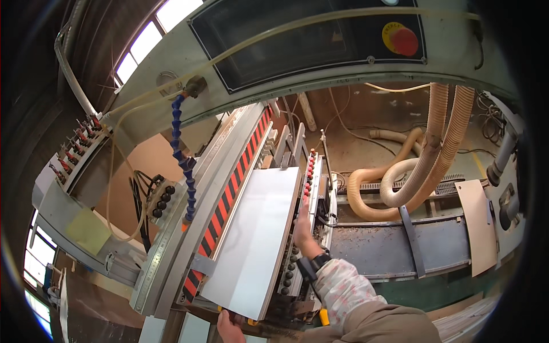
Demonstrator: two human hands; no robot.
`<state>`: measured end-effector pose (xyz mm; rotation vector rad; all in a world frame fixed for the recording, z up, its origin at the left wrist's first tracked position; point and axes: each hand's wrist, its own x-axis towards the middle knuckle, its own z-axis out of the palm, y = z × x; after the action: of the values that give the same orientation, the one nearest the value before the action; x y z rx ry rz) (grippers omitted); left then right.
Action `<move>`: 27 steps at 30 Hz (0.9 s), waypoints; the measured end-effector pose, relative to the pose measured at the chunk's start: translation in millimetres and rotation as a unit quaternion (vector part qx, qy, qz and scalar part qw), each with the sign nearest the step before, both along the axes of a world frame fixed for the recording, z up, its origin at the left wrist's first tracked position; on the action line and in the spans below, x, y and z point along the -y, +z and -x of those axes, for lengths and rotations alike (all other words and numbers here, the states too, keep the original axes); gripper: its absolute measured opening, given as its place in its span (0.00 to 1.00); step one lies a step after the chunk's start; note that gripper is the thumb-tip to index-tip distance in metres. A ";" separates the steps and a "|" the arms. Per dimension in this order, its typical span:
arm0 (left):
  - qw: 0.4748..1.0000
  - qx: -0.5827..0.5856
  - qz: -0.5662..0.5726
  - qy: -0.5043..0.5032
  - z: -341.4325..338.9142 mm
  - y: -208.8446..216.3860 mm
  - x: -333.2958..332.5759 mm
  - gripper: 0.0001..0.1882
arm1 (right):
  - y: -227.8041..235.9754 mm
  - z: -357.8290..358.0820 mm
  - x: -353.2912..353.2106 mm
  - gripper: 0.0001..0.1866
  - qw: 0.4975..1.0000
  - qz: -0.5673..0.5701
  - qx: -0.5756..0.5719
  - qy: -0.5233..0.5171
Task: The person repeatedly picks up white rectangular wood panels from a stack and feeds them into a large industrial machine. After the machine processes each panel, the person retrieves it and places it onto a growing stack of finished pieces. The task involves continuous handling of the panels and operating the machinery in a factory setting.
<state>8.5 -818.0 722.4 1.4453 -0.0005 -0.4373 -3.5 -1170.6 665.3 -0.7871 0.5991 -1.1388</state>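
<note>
A long white panel [257, 228] lies on the machine bed, beside a rail with red and black stripes [231, 191]. At the panel's near end my left hand [230, 328] has its fingers closed at the edge, partly cut off by the picture's lower rim. My right hand [302, 230] is stretched out flat along the panel's right side, fingers straight and holding nothing. It is next to a strip with red knobs [309, 174] farther off and black knobs [289, 275] nearer me. A dark band circles my right wrist.
Overhead runs a machine beam [154, 97] with a red emergency button [405, 42]. From it hangs a blue segmented hose [180, 143]. Thick beige ducts [366, 188] coil at right, above a dusty grey tray [369, 243]. Tool holders [71, 150] line the left.
</note>
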 end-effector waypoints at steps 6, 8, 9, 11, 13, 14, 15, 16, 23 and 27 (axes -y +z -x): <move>1.000 0.024 0.006 -0.020 -8.7 -2.3 4.4 0.20 | -5.4 6.6 33.3 0.40 0.999 -0.009 0.032 0.005; 0.999 0.015 -0.033 -0.027 -14.4 -7.6 -0.1 0.20 | -8.3 -12.2 31.9 0.37 0.998 0.038 0.026 -0.046; 0.997 -0.011 -0.065 -0.029 -18.0 -7.9 -6.7 0.21 | -8.9 -24.5 28.5 0.36 0.996 0.057 0.025 -0.065; 0.996 -0.017 -0.082 -0.040 -26.4 -8.0 -13.1 0.20 | -11.1 -36.0 29.5 0.34 0.993 0.081 0.029 -0.086; 0.998 0.010 -0.048 -0.040 -22.0 -8.6 -18.3 0.19 | -17.1 -46.3 23.3 0.31 0.991 0.098 0.035 -0.085; 0.999 0.029 -0.022 -0.031 -29.1 -27.1 -27.7 0.17 | -19.1 -48.6 25.8 0.30 0.990 0.105 0.040 -0.091; 0.999 0.027 -0.013 -0.032 -29.9 -31.9 -27.1 0.17 | -21.4 -47.8 27.8 0.29 0.988 0.112 0.046 -0.098; 0.999 0.008 -0.027 -0.036 -27.9 -33.0 -29.9 0.18 | -23.4 -50.7 24.2 0.28 0.987 0.118 0.055 -0.092; 0.983 0.109 -0.100 -0.107 -12.9 -21.5 -22.6 0.24 | -28.4 -35.7 11.6 0.27 0.980 0.165 -0.048 -0.102; 0.915 0.337 -0.213 -0.057 -5.7 -45.4 -28.9 0.25 | -26.6 -10.2 -90.1 0.31 0.978 0.153 -0.066 -0.122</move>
<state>14.2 -789.0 677.0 1.9748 -0.5784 -0.0037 6.6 -1080.5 638.7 -1.0812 0.6516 -1.4332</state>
